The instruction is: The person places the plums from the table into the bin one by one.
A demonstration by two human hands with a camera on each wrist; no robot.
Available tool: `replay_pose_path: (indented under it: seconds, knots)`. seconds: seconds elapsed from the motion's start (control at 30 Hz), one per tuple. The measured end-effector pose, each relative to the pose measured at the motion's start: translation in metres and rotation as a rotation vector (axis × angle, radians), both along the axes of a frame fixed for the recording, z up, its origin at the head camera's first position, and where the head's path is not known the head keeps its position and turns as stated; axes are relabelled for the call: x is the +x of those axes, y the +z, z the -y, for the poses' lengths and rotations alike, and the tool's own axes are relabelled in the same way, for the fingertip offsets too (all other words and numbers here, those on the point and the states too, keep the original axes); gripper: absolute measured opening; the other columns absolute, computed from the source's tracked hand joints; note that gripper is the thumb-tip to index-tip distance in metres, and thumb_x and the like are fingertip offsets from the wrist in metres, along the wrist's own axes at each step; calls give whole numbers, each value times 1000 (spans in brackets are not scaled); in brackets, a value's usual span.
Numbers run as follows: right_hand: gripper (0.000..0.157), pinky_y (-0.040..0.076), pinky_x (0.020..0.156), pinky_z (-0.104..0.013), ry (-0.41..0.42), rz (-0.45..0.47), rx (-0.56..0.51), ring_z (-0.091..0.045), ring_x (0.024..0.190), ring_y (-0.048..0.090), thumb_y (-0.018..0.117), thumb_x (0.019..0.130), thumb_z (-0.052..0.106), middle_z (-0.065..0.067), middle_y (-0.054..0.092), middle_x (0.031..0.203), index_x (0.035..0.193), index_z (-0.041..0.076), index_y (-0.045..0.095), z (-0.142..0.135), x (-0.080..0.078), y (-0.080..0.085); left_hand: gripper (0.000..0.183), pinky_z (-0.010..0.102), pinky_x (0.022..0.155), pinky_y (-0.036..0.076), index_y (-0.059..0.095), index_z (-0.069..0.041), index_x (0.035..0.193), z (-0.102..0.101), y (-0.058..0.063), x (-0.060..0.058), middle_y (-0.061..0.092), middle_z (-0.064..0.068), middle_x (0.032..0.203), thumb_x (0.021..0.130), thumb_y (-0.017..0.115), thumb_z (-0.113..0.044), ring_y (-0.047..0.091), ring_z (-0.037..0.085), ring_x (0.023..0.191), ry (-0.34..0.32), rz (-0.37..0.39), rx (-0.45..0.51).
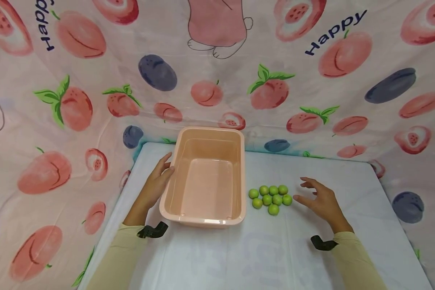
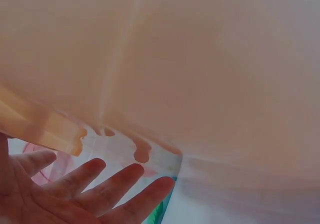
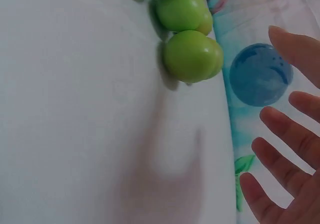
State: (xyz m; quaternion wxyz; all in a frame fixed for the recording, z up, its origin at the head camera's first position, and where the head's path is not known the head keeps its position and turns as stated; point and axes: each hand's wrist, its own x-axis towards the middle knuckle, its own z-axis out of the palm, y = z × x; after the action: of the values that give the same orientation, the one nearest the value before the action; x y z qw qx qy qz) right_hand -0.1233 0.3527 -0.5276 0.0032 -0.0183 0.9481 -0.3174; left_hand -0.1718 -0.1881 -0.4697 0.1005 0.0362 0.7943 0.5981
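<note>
A peach-coloured plastic basin point(image 1: 207, 221) stands on the white-covered table, with nothing inside it. My left hand point(image 1: 156, 185) is at the basin's left rim, fingers spread and loosely bent; in the left wrist view its fingers point(image 2: 112, 189) lie beside the basin's outer wall point(image 2: 165, 74). Several small round green fruits point(image 1: 273, 209), like limes, lie grouped just right of the basin. To their right my right hand point(image 1: 322, 199) hovers over the table, fingers apart and holding nothing. In the right wrist view the nearest green fruit point(image 3: 190, 56) is apart from the fingers.
A cloth printed with fruit point(image 1: 206, 92) hangs behind and at both sides of the table. The white table cover point(image 1: 261, 249) runs up to it at the back. Black straps point(image 1: 153, 230) sit at both wrists.
</note>
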Motion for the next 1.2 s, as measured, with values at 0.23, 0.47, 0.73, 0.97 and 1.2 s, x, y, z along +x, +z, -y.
replay_pose_path:
  seconds: [0.23,0.47,0.73,0.97,1.2]
  knots:
    - [69,48,100,-61,35,15,10,-39,127,55,81,86,45,-18,65,133,141,9,58,3,-2,-15,60,50,101,52,24,-38,162,-1,0,-1,44,20,152,107,49,-38,57,40,127,-4,6,2]
    - [58,50,98,-61,53,16,30,-40,125,57,83,84,45,-18,66,132,128,9,68,5,-3,-25,60,50,100,53,25,-40,162,1,-2,0,41,21,153,107,50,-39,55,44,129,-14,22,24]
    - [53,52,95,-58,63,7,37,-40,120,60,86,80,45,-18,68,128,119,10,73,8,-3,-34,58,56,102,52,26,-42,161,0,-4,1,37,21,158,107,48,-41,55,44,130,-3,21,-5]
    - [47,47,101,-62,100,-29,45,-42,120,60,89,78,38,-17,70,123,113,10,74,10,-3,-36,56,55,103,50,27,-40,161,0,-5,1,41,20,155,108,46,-41,56,41,129,8,8,-3]
    - [46,44,104,-62,96,-14,53,-42,121,60,89,77,37,-17,70,123,112,10,74,12,-3,-39,55,56,104,50,27,-40,161,0,-6,1,41,20,155,109,46,-40,56,41,130,-1,13,6]
